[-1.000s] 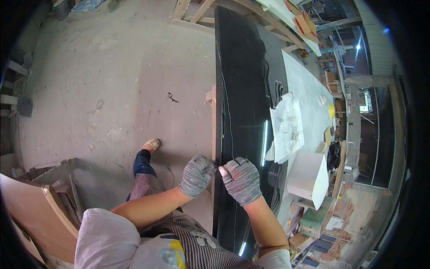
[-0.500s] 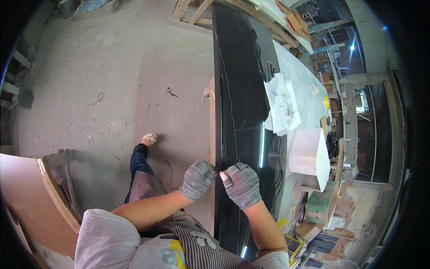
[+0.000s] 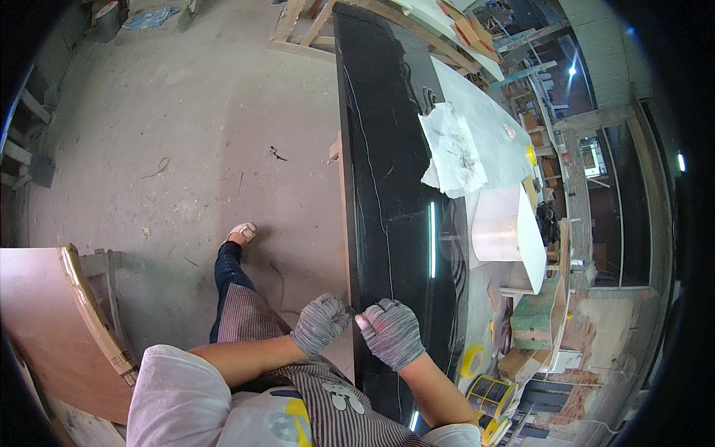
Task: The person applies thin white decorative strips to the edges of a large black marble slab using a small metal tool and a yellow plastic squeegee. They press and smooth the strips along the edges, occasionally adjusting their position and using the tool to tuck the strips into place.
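A long, glossy black slab [image 3: 398,253] runs away from me, with a thin pale wavy line [image 3: 370,160] along its top; whether that is a thread or a vein in the surface I cannot tell. At the slab's left edge my left hand [image 3: 320,328], in a grey knit glove, is closed with its fingertips pinched around a small dark bit. My right hand [image 3: 391,337], gloved alike, rests over the slab with curled fingers, its thumb close to the left fingertips. What the right fingers hold, if anything, is hidden.
White stained paper [image 3: 452,149] lies on the slab, beside a white box-like piece [image 3: 499,231]. Yellow tape rolls [image 3: 473,360] are at the right. A wooden frame [image 3: 307,33] stands at the far end. A brown-edged board [image 3: 63,320] leans at left; dark scraps [image 3: 277,153] lie on the floor.
Both hands have slid a little toward me along the slab's left edge, keeping close together. The view has shifted, so the slab and paper appear farther left and higher.
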The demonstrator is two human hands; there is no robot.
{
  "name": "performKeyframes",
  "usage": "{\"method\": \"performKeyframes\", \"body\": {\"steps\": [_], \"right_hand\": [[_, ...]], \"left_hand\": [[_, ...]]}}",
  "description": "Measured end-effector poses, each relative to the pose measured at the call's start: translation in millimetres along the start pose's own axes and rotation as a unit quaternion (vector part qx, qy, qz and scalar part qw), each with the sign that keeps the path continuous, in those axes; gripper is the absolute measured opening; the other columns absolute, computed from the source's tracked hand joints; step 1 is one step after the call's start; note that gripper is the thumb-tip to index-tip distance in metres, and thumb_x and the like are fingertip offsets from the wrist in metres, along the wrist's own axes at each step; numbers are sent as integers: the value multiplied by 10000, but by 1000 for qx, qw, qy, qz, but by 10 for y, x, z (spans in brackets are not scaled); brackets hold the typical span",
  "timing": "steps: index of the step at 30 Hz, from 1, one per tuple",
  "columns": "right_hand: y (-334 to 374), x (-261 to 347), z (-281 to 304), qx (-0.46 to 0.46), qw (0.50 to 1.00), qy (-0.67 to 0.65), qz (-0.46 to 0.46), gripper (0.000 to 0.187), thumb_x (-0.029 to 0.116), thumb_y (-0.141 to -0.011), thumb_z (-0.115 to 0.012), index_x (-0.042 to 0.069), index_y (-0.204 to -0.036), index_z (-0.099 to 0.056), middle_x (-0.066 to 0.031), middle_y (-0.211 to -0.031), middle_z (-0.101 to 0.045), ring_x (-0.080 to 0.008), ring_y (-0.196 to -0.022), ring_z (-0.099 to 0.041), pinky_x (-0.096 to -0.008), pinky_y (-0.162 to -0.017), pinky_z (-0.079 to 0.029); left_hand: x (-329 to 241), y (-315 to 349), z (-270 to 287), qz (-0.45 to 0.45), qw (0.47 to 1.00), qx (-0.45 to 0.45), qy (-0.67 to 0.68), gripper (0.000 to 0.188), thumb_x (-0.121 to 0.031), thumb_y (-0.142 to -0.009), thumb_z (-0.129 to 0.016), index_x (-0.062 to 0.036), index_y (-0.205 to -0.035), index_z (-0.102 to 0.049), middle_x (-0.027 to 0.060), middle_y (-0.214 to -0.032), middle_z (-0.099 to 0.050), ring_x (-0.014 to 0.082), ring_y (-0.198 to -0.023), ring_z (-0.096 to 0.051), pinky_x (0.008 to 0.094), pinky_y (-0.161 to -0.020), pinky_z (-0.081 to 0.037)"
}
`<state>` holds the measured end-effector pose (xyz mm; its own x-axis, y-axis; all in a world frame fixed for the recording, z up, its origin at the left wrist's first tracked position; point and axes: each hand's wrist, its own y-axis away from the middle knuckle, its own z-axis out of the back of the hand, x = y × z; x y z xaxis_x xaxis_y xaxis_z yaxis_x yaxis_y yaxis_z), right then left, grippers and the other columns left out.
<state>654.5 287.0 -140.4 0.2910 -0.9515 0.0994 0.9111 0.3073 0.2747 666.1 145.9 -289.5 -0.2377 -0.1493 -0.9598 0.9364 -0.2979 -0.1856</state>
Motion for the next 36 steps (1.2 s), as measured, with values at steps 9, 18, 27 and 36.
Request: {"method": "performKeyframes", "body": {"steps": [9,18,27,36], "right_hand": [[125,136,310,-200,971,-128,8,193,277,-876,-680,92,-823,-679,-111,-728,-633,-317,-675,-613,-419,-619,-505],[-281,74,510,-248,927,-276,-52,181,263,-887,-697,88,-856,-662,-74,-738,-630,-251,-678,-616,-364,-630,-497],[-1247,-340,261,-179,876,-427,-135,262,324,-924,-671,62,-934,-673,-76,-829,-647,-181,-760,-621,-328,-721,-507],[-2753,-837,478,-199,940,-268,-70,147,122,-887,-675,48,-1012,-700,-102,-968,-686,-240,-904,-654,-330,-833,-519]], "left_hand": [[526,272,600,214,965,66,135,553,-56,-774,-756,-45,-1280,-532,78,-1048,-574,176,-887,-577,307,-808,-534],[-202,-635,1343,231,953,128,148,536,-121,-785,-817,-39,-1255,-571,-18,-891,-574,79,-727,-527,224,-708,-499],[-203,-1555,1301,268,913,150,269,181,-197,-901,-716,-24,-951,-695,3,-767,-646,92,-691,-570,257,-652,-496],[330,-2838,1446,161,984,14,73,127,-143,-888,-682,-21,-870,-651,74,-679,-593,155,-608,-517,327,-586,-471]]}}
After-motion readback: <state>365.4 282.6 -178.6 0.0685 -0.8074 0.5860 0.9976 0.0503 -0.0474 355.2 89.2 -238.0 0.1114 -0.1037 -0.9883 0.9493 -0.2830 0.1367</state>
